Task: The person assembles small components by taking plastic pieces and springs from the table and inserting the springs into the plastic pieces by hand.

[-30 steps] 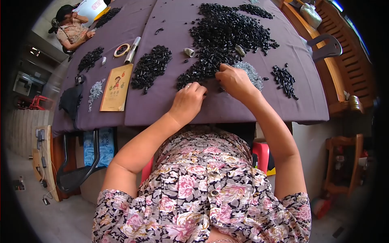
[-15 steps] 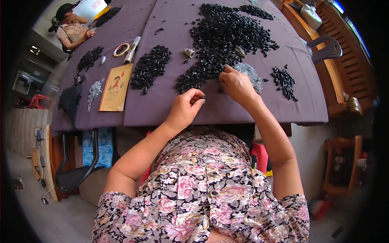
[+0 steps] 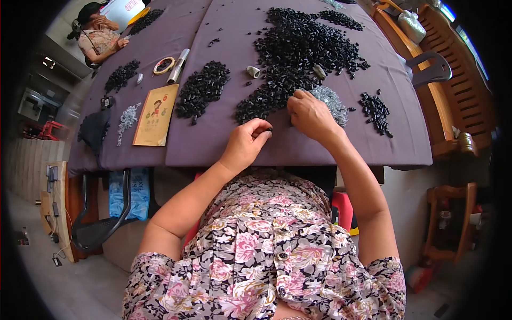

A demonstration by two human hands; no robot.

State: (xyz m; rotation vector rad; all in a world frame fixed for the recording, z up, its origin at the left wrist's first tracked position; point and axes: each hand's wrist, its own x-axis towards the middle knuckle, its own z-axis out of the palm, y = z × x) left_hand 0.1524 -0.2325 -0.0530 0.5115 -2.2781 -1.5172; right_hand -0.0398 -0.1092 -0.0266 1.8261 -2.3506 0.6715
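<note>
My left hand [image 3: 247,140] is closed in a pinch near the table's front edge, with a small black plastic piece [image 3: 269,130] between thumb and fingertips. To its right, my right hand [image 3: 312,113] has its fingers curled down beside a heap of small silvery metal pieces [image 3: 332,104]; whatever its fingertips hold is hidden. Just beyond both hands spreads a large pile of small black plastic pieces [image 3: 306,45]. Two pale thimble-like caps lie by that pile, one at its left [image 3: 253,71] and another at its right [image 3: 319,71].
Smaller black piles lie left [image 3: 202,90] and right [image 3: 376,113]. A yellow booklet [image 3: 155,114], tape roll [image 3: 164,65], and shiny roll [image 3: 178,66] rest on the purple cloth [image 3: 224,152]. Another person [image 3: 98,34] sits at the far left corner. A wooden bench [image 3: 453,80] stands right.
My right hand has shifted slightly left and down, off the edge of the silvery heap. The left hand keeps its pinch almost in place. The whole view has tilted a little.
</note>
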